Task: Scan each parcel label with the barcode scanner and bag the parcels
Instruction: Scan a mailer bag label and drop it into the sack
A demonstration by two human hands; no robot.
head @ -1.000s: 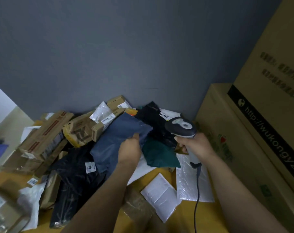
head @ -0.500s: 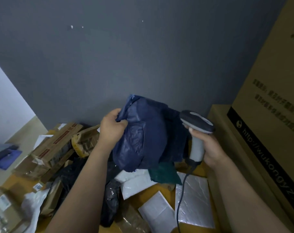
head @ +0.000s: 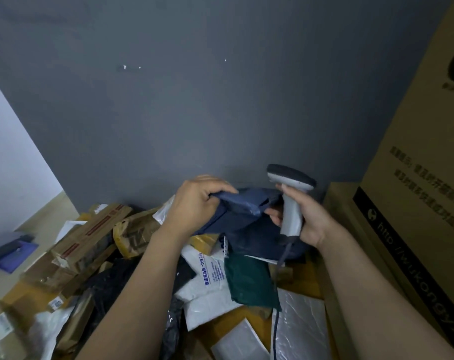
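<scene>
blue mailer [head: 246,222] held up over parcel pile [head: 90,242], top edge pinched by left hand [head: 197,201]. scanner [head: 290,193] grip clamped in right hand [head: 309,219], over pile's right side. label not visible; mailer shld be flipped + pulled flat b4 triggering.

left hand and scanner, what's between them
In the head view, the dark blue mailer bag lies between the left hand, gripping its edge, and the scanner in the right hand.

Quantity one: grey handheld barcode scanner [head: 289,214]. Left of the scanner: one dark-blue soft plastic mailer [head: 246,219]. Below it: one dark-green plastic mailer [head: 249,281], at least three white plastic mailers [head: 207,289]. Right of it: two large brown cardboard cartons [head: 415,178].
</scene>
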